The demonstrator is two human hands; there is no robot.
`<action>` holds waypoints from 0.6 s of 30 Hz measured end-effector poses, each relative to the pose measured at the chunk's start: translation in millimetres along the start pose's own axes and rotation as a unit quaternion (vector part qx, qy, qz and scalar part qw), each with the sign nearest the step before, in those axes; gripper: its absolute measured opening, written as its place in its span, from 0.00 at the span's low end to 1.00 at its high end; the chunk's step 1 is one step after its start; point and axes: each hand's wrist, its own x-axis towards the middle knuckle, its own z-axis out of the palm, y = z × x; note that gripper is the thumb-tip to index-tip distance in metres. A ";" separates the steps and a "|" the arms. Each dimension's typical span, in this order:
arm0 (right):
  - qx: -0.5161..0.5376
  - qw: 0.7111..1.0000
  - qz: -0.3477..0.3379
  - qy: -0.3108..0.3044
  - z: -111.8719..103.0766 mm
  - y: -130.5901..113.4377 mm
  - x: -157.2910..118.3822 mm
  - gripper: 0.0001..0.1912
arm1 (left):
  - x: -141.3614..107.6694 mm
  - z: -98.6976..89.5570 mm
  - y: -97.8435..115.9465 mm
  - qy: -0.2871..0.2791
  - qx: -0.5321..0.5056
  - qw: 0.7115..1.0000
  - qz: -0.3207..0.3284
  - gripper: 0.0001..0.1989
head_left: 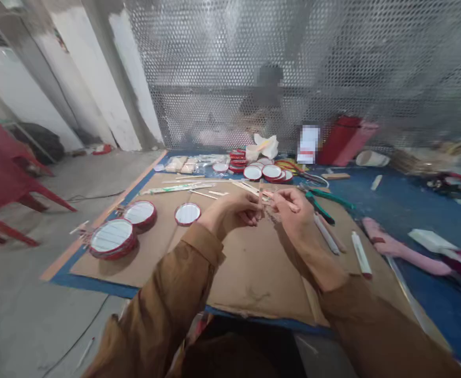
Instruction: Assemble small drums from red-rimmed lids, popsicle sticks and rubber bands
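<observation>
The stick (261,192) is looking pale, thin and straight, and is standing nearly upright above the cardboard (254,268). It is sticking up from the fingertips of my left hand (246,207), which are pinching its lower part. Just beside it, my right hand (293,207) is curling inward; whether it is gripping anything, I cannot tell.

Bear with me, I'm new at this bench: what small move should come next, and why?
Perhaps ease the right hand toward the upright strip: the left hand pinches it, and the right hand is close beside it.
</observation>
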 end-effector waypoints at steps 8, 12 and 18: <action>-0.022 0.999 -0.021 -0.025 0.4 -6.3 -4.3 0.14 | 0.9 0.3 0.5 -0.002 -0.003 1.000 -0.006 0.06; -0.026 0.999 -0.029 -0.024 2.9 -2.8 -4.8 0.14 | 1.7 1.2 0.6 0.009 -0.010 1.000 -0.008 0.06; -0.044 0.998 -0.038 -0.009 2.3 1.7 -3.7 0.14 | 2.7 1.0 -0.1 0.010 -0.018 1.000 -0.016 0.06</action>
